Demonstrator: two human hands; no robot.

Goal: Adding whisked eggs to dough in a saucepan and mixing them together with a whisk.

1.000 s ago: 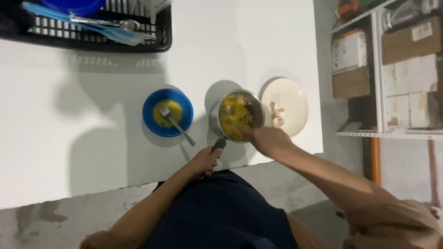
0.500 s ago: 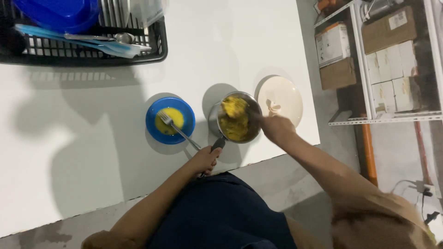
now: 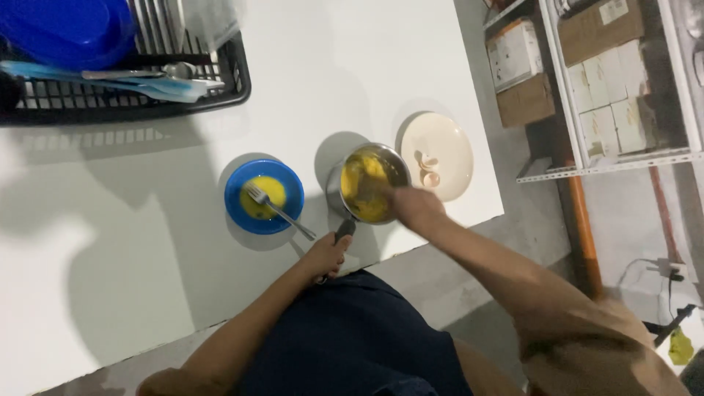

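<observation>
On the white table (image 3: 110, 242), the left hand (image 3: 326, 257) has its fingers wrapped around the dark handle of a small steel saucepan (image 3: 367, 183) holding yellow egg mixture. The right hand (image 3: 412, 207) hovers at the pan's rim; its finger state cannot be told. A round blue bowl (image 3: 264, 196) with a metal fork (image 3: 279, 213) sits just left, a cream plate (image 3: 440, 155) with eggshells right.

A single head-worn view looks almost straight down, from well above, onto the white worktop (image 3: 147, 257). The person's torso fills the lower centre of the frame, and shelving (image 3: 609, 88) runs up the right edge.
</observation>
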